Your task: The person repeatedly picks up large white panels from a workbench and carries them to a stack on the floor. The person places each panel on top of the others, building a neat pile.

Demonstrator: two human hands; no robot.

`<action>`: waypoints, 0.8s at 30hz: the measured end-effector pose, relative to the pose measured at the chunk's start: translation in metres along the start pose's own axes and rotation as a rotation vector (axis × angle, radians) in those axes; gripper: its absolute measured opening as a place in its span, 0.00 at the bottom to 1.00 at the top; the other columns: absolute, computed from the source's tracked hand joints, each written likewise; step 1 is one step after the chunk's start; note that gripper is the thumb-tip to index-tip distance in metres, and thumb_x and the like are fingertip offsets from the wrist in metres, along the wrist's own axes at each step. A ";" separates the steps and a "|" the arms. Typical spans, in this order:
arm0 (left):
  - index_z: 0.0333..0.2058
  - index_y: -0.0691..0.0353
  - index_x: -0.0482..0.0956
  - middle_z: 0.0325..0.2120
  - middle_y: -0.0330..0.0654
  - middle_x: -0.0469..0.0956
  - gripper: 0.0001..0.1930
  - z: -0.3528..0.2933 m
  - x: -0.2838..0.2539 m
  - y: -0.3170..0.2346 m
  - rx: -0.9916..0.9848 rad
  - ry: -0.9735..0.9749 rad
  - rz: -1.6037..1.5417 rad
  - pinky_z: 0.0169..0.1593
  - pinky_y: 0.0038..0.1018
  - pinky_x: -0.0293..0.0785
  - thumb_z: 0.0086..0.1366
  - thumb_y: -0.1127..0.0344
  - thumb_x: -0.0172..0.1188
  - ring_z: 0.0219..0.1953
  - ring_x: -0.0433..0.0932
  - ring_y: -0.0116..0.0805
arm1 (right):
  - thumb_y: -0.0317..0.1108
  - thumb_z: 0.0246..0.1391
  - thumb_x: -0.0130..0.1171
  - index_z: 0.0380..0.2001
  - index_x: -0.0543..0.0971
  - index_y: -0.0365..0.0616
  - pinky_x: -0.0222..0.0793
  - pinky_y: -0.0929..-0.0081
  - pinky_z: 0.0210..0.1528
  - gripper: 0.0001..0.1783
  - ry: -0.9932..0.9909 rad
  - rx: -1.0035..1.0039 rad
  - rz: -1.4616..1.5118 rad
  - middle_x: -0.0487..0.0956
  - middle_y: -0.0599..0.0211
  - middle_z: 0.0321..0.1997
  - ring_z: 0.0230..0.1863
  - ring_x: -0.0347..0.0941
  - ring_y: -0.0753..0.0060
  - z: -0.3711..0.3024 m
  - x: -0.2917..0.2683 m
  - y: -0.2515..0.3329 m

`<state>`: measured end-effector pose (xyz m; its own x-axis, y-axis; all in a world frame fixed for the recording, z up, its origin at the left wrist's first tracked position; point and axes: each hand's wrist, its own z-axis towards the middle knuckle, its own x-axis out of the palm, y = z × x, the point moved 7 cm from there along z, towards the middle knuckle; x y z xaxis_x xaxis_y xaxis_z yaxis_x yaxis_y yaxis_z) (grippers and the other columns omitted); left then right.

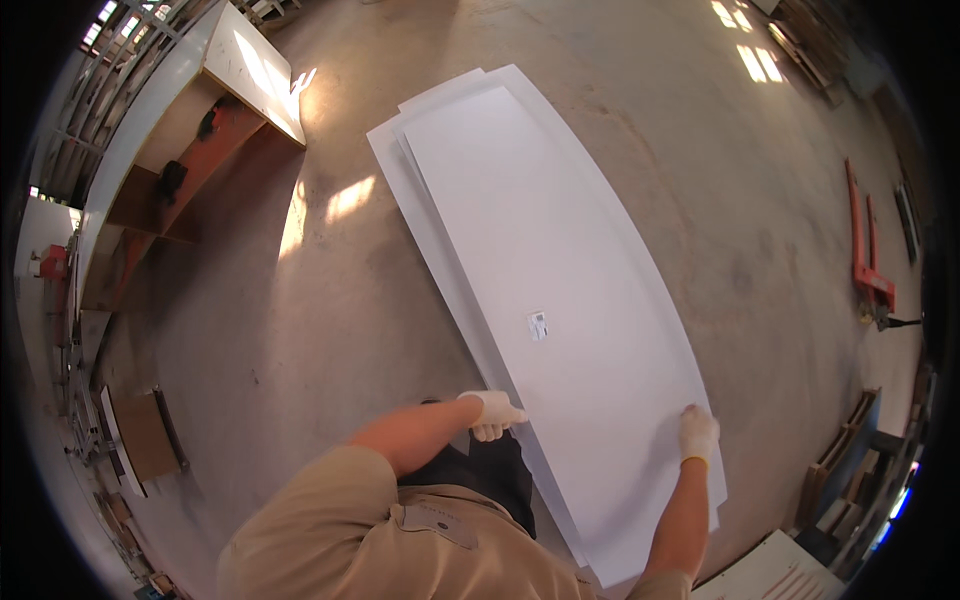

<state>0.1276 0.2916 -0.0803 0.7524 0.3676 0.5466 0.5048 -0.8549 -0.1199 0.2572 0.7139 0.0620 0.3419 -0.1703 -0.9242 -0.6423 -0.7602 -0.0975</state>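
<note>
1. Gripping the near left edge of the top white panel (pixel 545 290), the gloved left hand (pixel 492 413) has its fingers curled closed on it.
2. At lower right, the gloved right hand (pixel 697 433) lies on the same panel's right edge — whether it clamps the edge I cannot tell.
3. That panel tops a stack of white sheets (pixel 400 170) on the concrete floor (pixel 330 320), running from frame centre toward the upper middle.
4. An orange pallet jack (pixel 868 265) stands far right — a workbench (pixel 240 70) at upper left.

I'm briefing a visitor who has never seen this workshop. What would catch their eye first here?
A stack of long white panels lies on the concrete floor mid-frame, a small label on the top sheet. The left hand and right hand, both gloved, rest on its near end at opposite edges. An orange pallet jack stands at far right.
</note>
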 end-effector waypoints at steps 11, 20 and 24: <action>0.40 0.71 0.82 0.32 0.46 0.85 0.25 -0.174 -0.113 0.112 0.302 -0.754 -0.038 0.39 0.30 0.82 0.72 0.48 0.57 0.32 0.84 0.34 | 0.44 0.59 0.63 0.47 0.87 0.51 0.80 0.56 0.55 0.16 0.607 -0.724 -0.003 0.87 0.56 0.49 0.50 0.83 0.52 -0.132 0.242 0.142; 0.40 0.71 0.82 0.33 0.49 0.84 0.23 -0.210 -0.178 0.216 0.401 -0.752 -0.451 0.40 0.33 0.83 0.74 0.51 0.56 0.33 0.85 0.38 | 0.40 0.57 0.66 0.47 0.86 0.45 0.80 0.53 0.53 0.17 0.263 -0.573 0.083 0.87 0.52 0.47 0.48 0.84 0.47 -0.031 0.119 0.245; 0.41 0.70 0.80 0.34 0.48 0.84 0.22 -0.254 -0.223 0.226 0.487 -0.784 -0.389 0.39 0.33 0.83 0.74 0.50 0.57 0.33 0.85 0.38 | 0.40 0.58 0.66 0.47 0.86 0.43 0.80 0.53 0.51 0.17 0.117 -0.540 0.100 0.86 0.52 0.44 0.46 0.84 0.48 -0.003 0.046 0.356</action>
<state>-0.0337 -0.0762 -0.0183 0.4759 0.8775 -0.0601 0.7614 -0.4452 -0.4711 0.0462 0.4337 -0.0144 0.3905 -0.3033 -0.8692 -0.2434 -0.9446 0.2202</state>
